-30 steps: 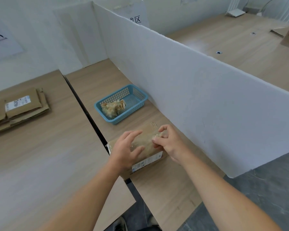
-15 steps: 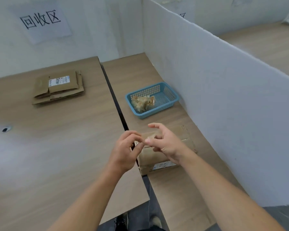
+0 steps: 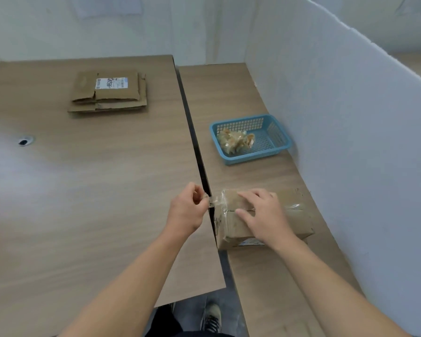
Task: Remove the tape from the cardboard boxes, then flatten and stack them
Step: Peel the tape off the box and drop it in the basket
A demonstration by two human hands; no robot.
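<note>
A small brown cardboard box [image 3: 294,221] lies on the right table near the gap between the two tables. Clear tape [image 3: 218,201] runs over its top and left end. My left hand [image 3: 187,210] pinches the loose end of that tape just left of the box, above the gap. My right hand [image 3: 265,215] presses flat on the box top with spread fingers. A stack of flattened cardboard boxes [image 3: 107,93] with a white label lies far back on the left table.
A blue plastic basket [image 3: 277,144] holding crumpled used tape [image 3: 233,141] stands behind the box. A white partition wall [image 3: 350,130] borders the right table. A dark gap [image 3: 192,132] separates the two tables. The left table has a cable hole [image 3: 23,141]. My shoes show below.
My left hand has pulled the tape end leftward off the box. My right hand has gone from pinching at the tape to pressing flat on the box top. The camera has turned left.
</note>
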